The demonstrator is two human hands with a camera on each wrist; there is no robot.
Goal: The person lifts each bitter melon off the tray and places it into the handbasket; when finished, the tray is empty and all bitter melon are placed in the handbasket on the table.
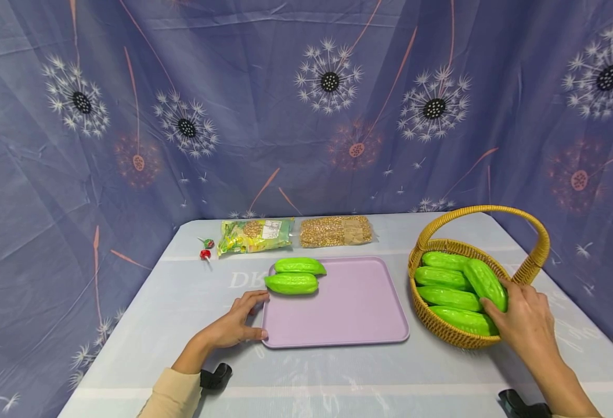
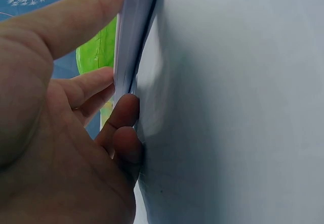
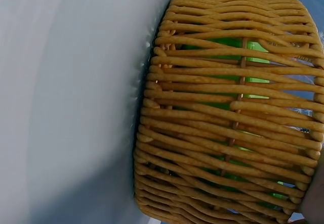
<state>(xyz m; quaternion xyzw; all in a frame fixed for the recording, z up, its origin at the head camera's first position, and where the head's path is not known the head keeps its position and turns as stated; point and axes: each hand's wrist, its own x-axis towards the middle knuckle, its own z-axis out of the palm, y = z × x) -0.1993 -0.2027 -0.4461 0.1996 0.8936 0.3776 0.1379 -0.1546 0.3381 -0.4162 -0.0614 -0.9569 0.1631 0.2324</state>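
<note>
My left hand rests at the left edge of a lilac tray, its thumb and fingertips against the rim; the left wrist view shows the fingers fairly straight there. Two bright green bitter melons, one at the back and one in front, lie side by side at the tray's back left. Over the wicker basket, my right hand grips a bitter melon between thumb and fingers. That one lies slanted across several others inside. In the right wrist view, the basket's woven wall hides the grip.
Behind the tray lie a green-yellow packet and a clear bag of tan kernels. Two small lollipops, a dark one and a red one, sit at the back left. The basket's tall handle arches over its opening.
</note>
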